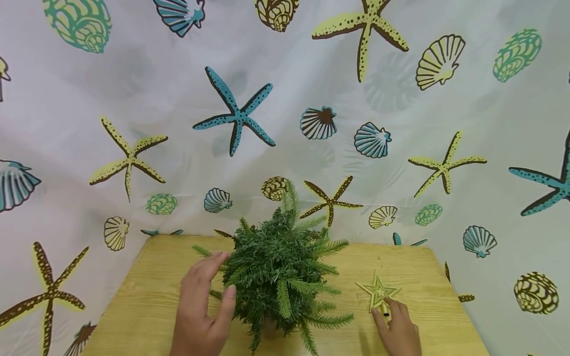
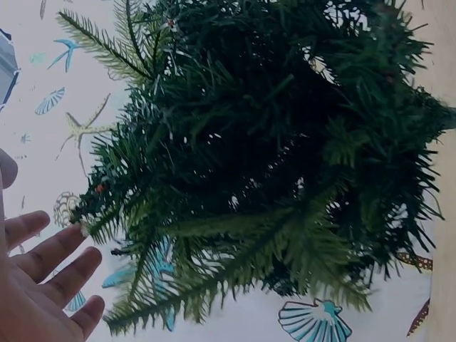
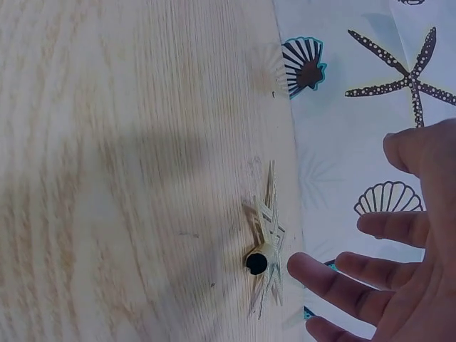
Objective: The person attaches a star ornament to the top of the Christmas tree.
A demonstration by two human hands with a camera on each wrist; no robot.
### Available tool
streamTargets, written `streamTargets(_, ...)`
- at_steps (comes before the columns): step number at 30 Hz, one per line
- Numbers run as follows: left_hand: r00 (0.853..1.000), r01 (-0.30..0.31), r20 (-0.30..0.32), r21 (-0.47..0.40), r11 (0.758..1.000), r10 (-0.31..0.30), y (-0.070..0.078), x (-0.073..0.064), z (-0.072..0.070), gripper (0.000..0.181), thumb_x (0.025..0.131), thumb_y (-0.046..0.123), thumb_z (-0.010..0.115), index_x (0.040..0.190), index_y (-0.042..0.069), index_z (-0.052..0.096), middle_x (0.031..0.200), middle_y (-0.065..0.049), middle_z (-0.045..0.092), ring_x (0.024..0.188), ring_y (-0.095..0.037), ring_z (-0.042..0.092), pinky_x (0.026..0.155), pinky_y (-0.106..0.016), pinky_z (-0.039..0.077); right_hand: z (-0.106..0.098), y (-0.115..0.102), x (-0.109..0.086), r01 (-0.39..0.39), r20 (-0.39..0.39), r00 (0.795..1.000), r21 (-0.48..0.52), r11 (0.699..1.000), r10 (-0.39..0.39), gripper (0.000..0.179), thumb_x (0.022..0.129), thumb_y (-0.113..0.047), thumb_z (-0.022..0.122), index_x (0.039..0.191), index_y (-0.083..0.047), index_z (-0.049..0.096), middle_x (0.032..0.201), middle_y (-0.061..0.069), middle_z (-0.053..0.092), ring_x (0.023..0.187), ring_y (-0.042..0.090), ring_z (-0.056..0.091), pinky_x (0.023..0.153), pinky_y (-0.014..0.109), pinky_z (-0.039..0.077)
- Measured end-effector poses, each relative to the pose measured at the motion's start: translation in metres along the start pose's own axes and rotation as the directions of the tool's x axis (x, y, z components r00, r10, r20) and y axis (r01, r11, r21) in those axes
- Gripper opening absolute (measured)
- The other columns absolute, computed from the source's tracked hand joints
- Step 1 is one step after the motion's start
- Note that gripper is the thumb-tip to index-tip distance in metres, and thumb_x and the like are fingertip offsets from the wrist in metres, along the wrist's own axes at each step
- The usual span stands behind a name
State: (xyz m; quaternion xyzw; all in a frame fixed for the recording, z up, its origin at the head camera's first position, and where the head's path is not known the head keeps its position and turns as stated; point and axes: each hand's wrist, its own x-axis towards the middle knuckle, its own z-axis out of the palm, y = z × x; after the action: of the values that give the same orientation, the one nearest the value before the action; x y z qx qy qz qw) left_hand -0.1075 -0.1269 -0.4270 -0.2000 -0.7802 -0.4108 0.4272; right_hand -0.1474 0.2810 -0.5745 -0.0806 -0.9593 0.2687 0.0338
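Note:
A small artificial Christmas tree (image 1: 278, 272) stands upright on the wooden table, with dark green tufts and longer light green sprigs. My left hand (image 1: 202, 306) is at its left side, thumb and fingers spread apart, fingertips right at the outer sprigs. The left wrist view shows the tree (image 2: 235, 128) filling most of the picture, fingers close to a branch tip. A gold star tree topper (image 1: 377, 291) lies on the table to the right of the tree. Beside it is my right hand (image 1: 398, 329). In the right wrist view its fingers (image 3: 342, 285) are extended, apart from the star topper (image 3: 269, 246) and its dark socket opening.
The light wooden table (image 1: 147, 287) has rounded back corners. A white cloth (image 1: 285, 163) printed with starfish and shells hangs behind the table and along both sides.

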Motion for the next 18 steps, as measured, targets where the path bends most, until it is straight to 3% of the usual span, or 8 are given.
streamTargets(6, 0.991, 0.061, 0.118, 0.037, 0.997, -0.065, 0.009, 0.006, 0.002, 0.055, 0.093, 0.005, 0.067, 0.147, 0.006, 0.056, 0.14, -0.011, 0.062, 0.13, -0.031, 0.055, 0.122, -0.045, 0.025, -0.001, 0.005, 0.007, 0.0, -0.032, 0.999, -0.025, 1.0, -0.001, 0.066, 0.106, -0.05, 0.055, 0.138, 0.007, 0.056, 0.135, 0.037, 0.052, 0.079, 0.028, 0.07, 0.083, 0.071, 0.048)
streamTargets(13, 0.979, 0.077, 0.183, 0.046, 0.996, -0.084, 0.014, 0.018, 0.01, 0.055, 0.095, 0.007, 0.071, 0.147, 0.008, 0.056, 0.137, -0.011, 0.063, 0.127, -0.032, 0.058, 0.121, -0.055, 0.024, -0.002, 0.013, 0.012, -0.033, -0.015, 0.999, -0.019, 0.999, 0.033, 0.062, 0.107, -0.046, 0.055, 0.138, 0.008, 0.055, 0.134, 0.037, 0.051, 0.109, 0.049, 0.061, 0.085, 0.071, 0.045)
streamTargets(18, 0.978, 0.065, 0.197, 0.033, 0.997, -0.07, 0.018, 0.027, 0.017, 0.052, 0.096, 0.011, 0.07, 0.146, 0.009, 0.057, 0.136, -0.011, 0.065, 0.127, -0.032, 0.058, 0.121, -0.057, 0.024, 0.0, 0.019, 0.015, -0.04, -0.006, 0.999, -0.022, 0.999, 0.04, 0.059, 0.106, -0.04, 0.058, 0.139, 0.009, 0.054, 0.133, 0.039, 0.051, 0.114, 0.052, 0.058, 0.084, 0.071, 0.045)
